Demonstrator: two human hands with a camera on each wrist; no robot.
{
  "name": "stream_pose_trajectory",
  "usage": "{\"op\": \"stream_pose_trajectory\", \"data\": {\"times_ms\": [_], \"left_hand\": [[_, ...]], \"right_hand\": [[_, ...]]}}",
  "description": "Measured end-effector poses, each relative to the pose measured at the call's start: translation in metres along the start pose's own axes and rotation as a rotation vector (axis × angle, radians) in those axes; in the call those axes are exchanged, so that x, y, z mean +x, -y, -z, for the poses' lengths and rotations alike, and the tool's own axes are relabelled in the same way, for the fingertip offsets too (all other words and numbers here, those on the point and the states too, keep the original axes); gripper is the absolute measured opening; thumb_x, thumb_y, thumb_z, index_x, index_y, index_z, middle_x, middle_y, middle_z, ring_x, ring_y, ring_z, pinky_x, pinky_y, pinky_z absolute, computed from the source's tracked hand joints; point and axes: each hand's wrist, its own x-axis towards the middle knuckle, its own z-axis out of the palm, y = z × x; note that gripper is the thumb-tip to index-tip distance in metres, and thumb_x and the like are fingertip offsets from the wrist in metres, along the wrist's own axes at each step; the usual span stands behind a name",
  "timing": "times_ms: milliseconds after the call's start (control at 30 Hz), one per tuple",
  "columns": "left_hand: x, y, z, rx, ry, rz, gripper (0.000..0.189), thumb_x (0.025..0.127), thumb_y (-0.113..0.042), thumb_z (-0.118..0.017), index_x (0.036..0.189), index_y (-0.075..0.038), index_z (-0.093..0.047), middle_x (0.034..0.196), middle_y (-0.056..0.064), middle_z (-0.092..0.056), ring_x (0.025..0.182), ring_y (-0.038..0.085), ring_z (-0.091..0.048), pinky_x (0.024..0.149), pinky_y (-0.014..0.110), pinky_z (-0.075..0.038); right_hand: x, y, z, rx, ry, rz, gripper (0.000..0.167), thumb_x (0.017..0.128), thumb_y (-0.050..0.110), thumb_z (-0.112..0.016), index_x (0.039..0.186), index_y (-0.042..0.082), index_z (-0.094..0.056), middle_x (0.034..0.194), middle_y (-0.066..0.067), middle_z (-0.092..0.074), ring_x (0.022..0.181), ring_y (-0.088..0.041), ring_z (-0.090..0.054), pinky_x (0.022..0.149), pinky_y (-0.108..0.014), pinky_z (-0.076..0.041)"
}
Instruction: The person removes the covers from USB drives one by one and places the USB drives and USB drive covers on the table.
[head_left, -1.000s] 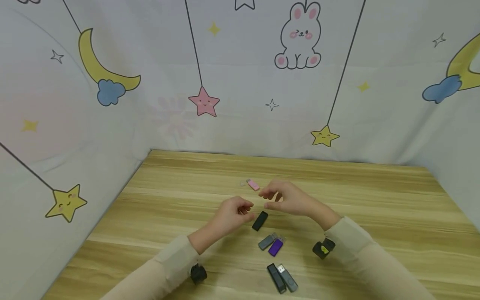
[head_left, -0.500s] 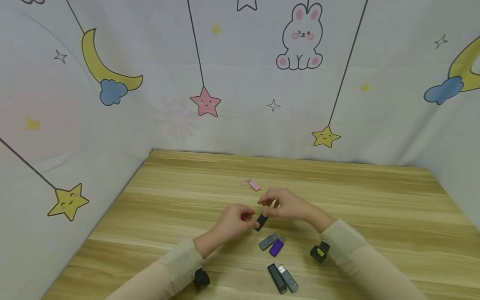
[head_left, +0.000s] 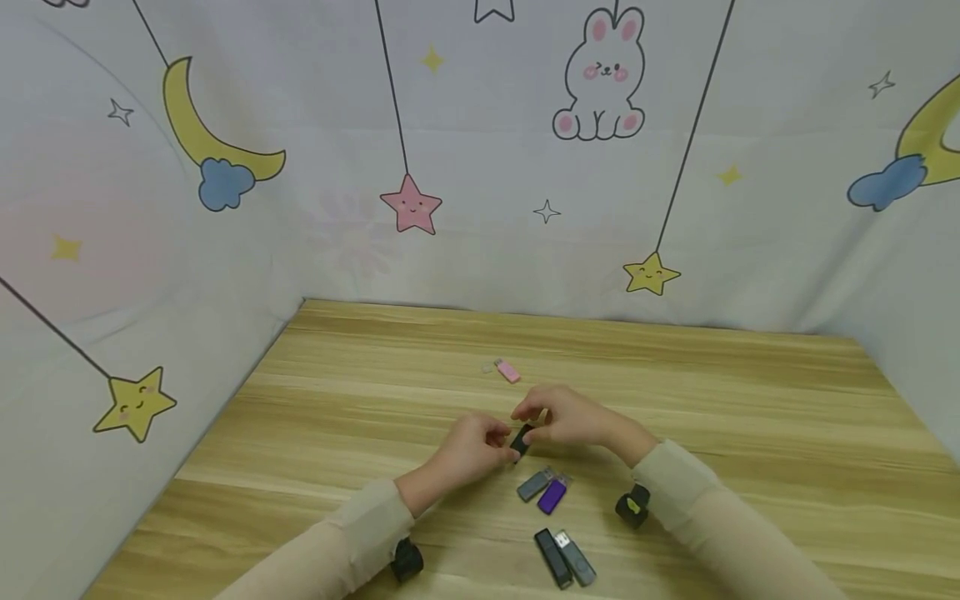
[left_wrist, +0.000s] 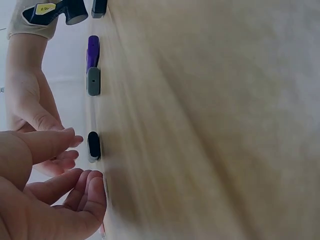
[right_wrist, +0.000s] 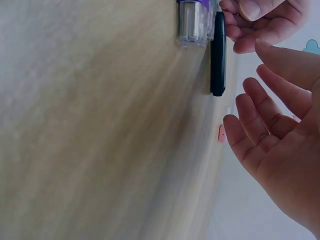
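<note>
Wood-grain table (head_left: 750,400), black USB stick (head_left: 522,442), grey-purple pair (head_left: 552,497), black-grey pair (head_left: 553,559), pink stick (head_left: 507,371)

A: Site type?
B: Cloth-walled booth (head_left: 900,275) around a wood-grain counter (head_left: 750,400). Whether it stands in a home, lab or office: cannot tell.
A: Basis?
B: Creased pale backdrop (head_left: 480,258) across upper frame; side panels (head_left: 225,275) angle in at left and right. Nursery-style print: rabbit (head_left: 600,100) upper right of centre, crescent moon (head_left: 187,121) upper left, pink star (head_left: 411,206) lower, between them.
</note>
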Motion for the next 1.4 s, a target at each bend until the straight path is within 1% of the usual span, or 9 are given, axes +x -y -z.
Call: {"op": "stream_pose_trajectory", "data": {"times_ms": [133,233,367,467,700,833,967,1133,1400], "left_hand": [[0.001,0.001,0.000,0.013,0.008,0.012,0.030,0.075,-0.008,-0.079,0.098,0.010,-0.070,0.082,0.011,-0.067,0.074,0.013,-0.056,0.065,0.024,-0.049],[0.002,0.002,0.000,0.028,0.026,0.022,0.030,0.075,-0.008,-0.079,0.098,0.009,-0.070,0.083,0.011,-0.067,0.076,0.013,-0.056,0.066,0.026,-0.050],[0.003,0.002,-0.001,0.058,0.046,0.024,0.026,0.075,-0.009,-0.078,0.095,0.007,-0.072,0.079,0.007,-0.063,0.073,0.012,-0.052,0.064,0.024,-0.046],[0.004,0.001,-0.002,0.075,0.049,0.028,0.023,0.075,-0.010,-0.079,0.091,0.005,-0.072,0.075,0.003,-0.060,0.069,0.011,-0.049,0.060,0.022,-0.042],[0.005,0.001,-0.003,0.087,0.055,0.040,0.023,0.075,-0.010,-0.079,0.090,0.005,-0.072,0.075,0.003,-0.061,0.068,0.010,-0.049,0.060,0.021,-0.043],[0.007,0.001,-0.003,0.106,0.061,0.035,0.020,0.074,-0.011,-0.080,0.086,0.003,-0.072,0.071,0.000,-0.060,0.065,0.008,-0.048,0.057,0.020,-0.041],[0.009,0.001,-0.004,0.121,0.065,0.015,0.017,0.074,-0.011,-0.080,0.081,0.002,-0.071,0.067,-0.001,-0.060,0.061,0.007,-0.046,0.055,0.019,-0.040],[0.009,0.002,-0.004,0.146,0.057,-0.002,0.016,0.073,-0.011,-0.081,0.078,0.001,-0.071,0.069,0.001,-0.063,0.061,0.006,-0.047,0.055,0.019,-0.042],[0.008,-0.002,-0.003,0.156,0.057,-0.003,0.015,0.072,-0.009,-0.081,0.072,-0.001,-0.068,0.065,0.000,-0.061,0.059,0.007,-0.046,0.053,0.019,-0.040]], "right_hand": [[0.001,-0.002,-0.002,-0.017,0.020,0.000,0.028,0.085,0.009,-0.071,0.113,0.003,-0.067,0.108,-0.007,-0.063,0.100,-0.021,-0.058,0.086,-0.033,-0.051],[0.002,-0.003,-0.002,-0.025,0.030,-0.004,0.028,0.086,0.011,-0.071,0.113,0.005,-0.067,0.108,-0.004,-0.063,0.102,-0.021,-0.058,0.088,-0.035,-0.050],[0.003,-0.004,-0.003,-0.044,0.038,0.018,0.029,0.085,0.011,-0.071,0.113,0.004,-0.067,0.107,-0.004,-0.063,0.100,-0.020,-0.058,0.088,-0.035,-0.049],[0.004,-0.004,-0.003,-0.049,0.047,0.037,0.029,0.084,0.010,-0.072,0.112,0.003,-0.068,0.106,-0.004,-0.064,0.098,-0.019,-0.058,0.087,-0.033,-0.049],[0.007,-0.006,-0.005,-0.062,0.073,0.033,0.029,0.084,0.010,-0.072,0.112,0.003,-0.068,0.107,-0.004,-0.064,0.101,-0.018,-0.059,0.089,-0.032,-0.048],[0.009,-0.008,-0.006,-0.089,0.079,0.045,0.028,0.083,0.011,-0.072,0.111,0.005,-0.069,0.106,-0.003,-0.064,0.099,-0.016,-0.058,0.088,-0.030,-0.048],[0.011,-0.011,-0.008,-0.108,0.082,0.067,0.027,0.083,0.011,-0.073,0.109,0.005,-0.070,0.104,-0.002,-0.065,0.094,-0.013,-0.056,0.084,-0.027,-0.047],[0.011,-0.011,-0.008,-0.114,0.085,0.082,0.026,0.082,0.010,-0.074,0.107,0.004,-0.070,0.101,-0.002,-0.064,0.089,-0.012,-0.054,0.078,-0.025,-0.045],[0.012,-0.010,-0.008,-0.121,0.093,0.080,0.022,0.083,0.010,-0.073,0.104,0.006,-0.071,0.100,-0.001,-0.064,0.090,-0.011,-0.054,0.079,-0.025,-0.045]]}}
